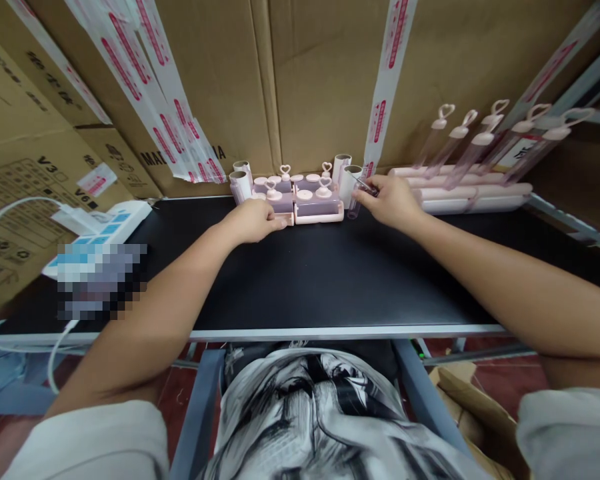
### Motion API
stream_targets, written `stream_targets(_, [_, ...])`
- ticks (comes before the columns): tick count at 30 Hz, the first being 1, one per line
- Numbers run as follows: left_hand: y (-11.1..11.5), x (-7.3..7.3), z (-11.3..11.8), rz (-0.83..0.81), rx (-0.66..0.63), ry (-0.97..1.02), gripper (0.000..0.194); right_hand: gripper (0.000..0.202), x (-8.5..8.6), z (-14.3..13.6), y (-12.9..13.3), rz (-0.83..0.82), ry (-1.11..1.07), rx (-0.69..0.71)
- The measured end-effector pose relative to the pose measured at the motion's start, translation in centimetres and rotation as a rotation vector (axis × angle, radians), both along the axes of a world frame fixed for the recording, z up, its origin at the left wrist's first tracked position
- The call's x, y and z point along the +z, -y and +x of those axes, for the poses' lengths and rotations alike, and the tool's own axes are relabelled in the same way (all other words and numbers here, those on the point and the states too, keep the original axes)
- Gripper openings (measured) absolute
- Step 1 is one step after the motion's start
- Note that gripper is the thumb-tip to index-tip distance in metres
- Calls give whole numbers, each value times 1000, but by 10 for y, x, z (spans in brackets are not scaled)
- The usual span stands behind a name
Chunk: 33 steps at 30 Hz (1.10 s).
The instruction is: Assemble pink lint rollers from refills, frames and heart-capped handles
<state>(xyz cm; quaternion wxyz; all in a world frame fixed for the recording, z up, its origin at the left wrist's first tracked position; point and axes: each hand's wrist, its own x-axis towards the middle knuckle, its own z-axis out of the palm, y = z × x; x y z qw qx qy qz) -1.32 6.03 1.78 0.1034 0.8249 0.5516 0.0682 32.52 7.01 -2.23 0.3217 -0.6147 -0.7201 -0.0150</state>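
Observation:
My left hand [254, 221] rests on the black table [300, 280], its fingers closed on the left end of a pink tray [280, 208]. A second pink tray [319, 211] sits beside it, and both carry round pink caps with heart-shaped handles [323, 189]. My right hand [391, 200] pinches a clear plastic tube [354, 205], holding it upright just right of the trays. White paper rolls [240, 185] stand left of the trays, and more white rolls [347, 179] stand behind the tube.
Several capped clear tubes [473, 148] lean against the cardboard wall [325, 80] at the right, over a stack of pink trays [473, 193]. A white and blue power strip [107, 227] with cables lies at the left. A blurred patch covers something beside it.

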Motion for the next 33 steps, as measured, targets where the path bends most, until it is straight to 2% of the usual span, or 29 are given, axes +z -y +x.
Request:
stream_targets(6, [-11, -9, 11, 162, 15, -35, 47, 36, -3, -2, -3, 17, 4, 14])
stream_targets(18, [-23, -17, 14, 287, 56, -90, 39, 37, -9, 0, -8, 51, -76, 50])
stream_targets(24, [-24, -23, 15, 336, 77, -27, 38, 35, -13, 2, -10, 77, -123, 76])
stream_targets(33, [-26, -27, 16, 393, 52, 65, 38, 39, -19, -1, -11, 105, -263, 43])
